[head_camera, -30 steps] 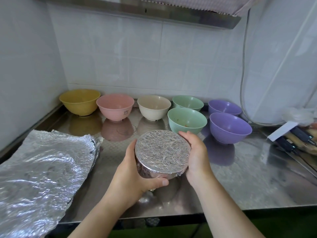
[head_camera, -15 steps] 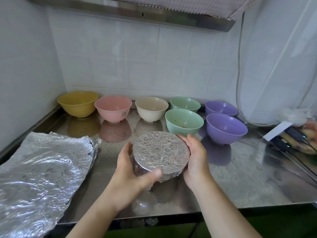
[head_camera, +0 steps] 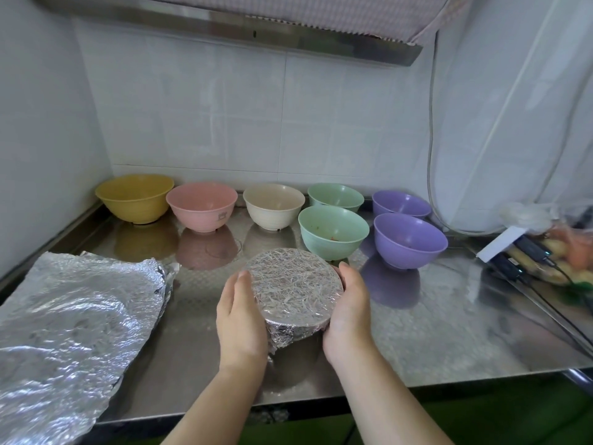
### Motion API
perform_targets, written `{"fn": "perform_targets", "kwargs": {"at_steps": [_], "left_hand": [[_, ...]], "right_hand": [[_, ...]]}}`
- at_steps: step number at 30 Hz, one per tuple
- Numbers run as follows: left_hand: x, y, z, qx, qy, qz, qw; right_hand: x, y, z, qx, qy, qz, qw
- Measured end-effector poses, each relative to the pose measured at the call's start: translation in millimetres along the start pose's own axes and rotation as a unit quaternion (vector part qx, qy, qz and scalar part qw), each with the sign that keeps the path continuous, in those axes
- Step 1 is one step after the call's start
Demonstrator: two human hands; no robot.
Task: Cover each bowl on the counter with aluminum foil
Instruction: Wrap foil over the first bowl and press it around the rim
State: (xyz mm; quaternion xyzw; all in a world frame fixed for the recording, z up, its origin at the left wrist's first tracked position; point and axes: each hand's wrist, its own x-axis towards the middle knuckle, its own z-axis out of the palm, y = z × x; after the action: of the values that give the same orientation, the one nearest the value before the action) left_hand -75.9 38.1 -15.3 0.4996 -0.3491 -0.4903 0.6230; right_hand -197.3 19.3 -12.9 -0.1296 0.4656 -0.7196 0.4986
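While both hands cup it: the wrapped bowl [head_camera: 293, 292] sits between my palms near the front edge of the counter [head_camera: 449, 332], just ahead of the open bowls.
Left hand [head_camera: 240, 319]: pressed flat to the bowl's left side, fingers fairly straight and together, smoothing foil rather than gripping.
Right hand [head_camera: 348, 308]: curled round the right side, holding the foil skirt against the wall.
Tear risk: I judge the foil thin and heavily creased, so squeezing harder at the rim could split it.
Loose skirt risk: a crumpled flap hangs below the rim on the near left; if I let go without tucking it, the cover may lift.
Knock risk: the nearer green bowl [head_camera: 333, 231] stands just behind my right fingertips and seems to hold some food scraps; pushing forward could nudge it.
Slide risk: the steel looks slick, so the bowl could skid toward the edge.
Covered bowls: one.
Open bowls: seven, namely one yellow bowl [head_camera: 134, 197], one pink bowl [head_camera: 202, 205], one cream bowl [head_camera: 273, 205], two green, counting the farther green bowl [head_camera: 335, 195], and two purple bowls [head_camera: 410, 239].
Foil supply: one crinkled spread of foil [head_camera: 73, 322] at the left; I cannot tell how many sheets are in it.
Hands: two.
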Motion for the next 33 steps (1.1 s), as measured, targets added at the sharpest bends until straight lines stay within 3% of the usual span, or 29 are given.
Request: {"fn": "perform_targets", "kwargs": {"at_steps": [8,11,21,29,33], "left_hand": [[7.6,4.0,-17.8,0.007,0.025,0.04,0.999],[-5.4,0.1,-5.3,-0.003,0.0,0.043,0.999],[-0.2,-13.2,13.6,-0.173,0.044,-0.001,0.984],[2.3,-14.2,16.8,-0.206,0.082,-0.035,0.974],[0.5,-9.8,16.1,-0.193,0.066,-0.031,0.979]], "right_hand": [[5.1,-15.8,-8.4,-0.074,-0.05,-0.042,0.995],[0.8,-12.0,-3.5,-0.036,-0.059,-0.029,0.997],[-4.3,12.3,-0.3,0.12,-0.033,-0.002,0.992],[-6.2,18.5,4.7,0.133,-0.021,-0.014,0.991],[-8.1,20.5,3.6,0.121,-0.013,-0.021,0.992]]}}
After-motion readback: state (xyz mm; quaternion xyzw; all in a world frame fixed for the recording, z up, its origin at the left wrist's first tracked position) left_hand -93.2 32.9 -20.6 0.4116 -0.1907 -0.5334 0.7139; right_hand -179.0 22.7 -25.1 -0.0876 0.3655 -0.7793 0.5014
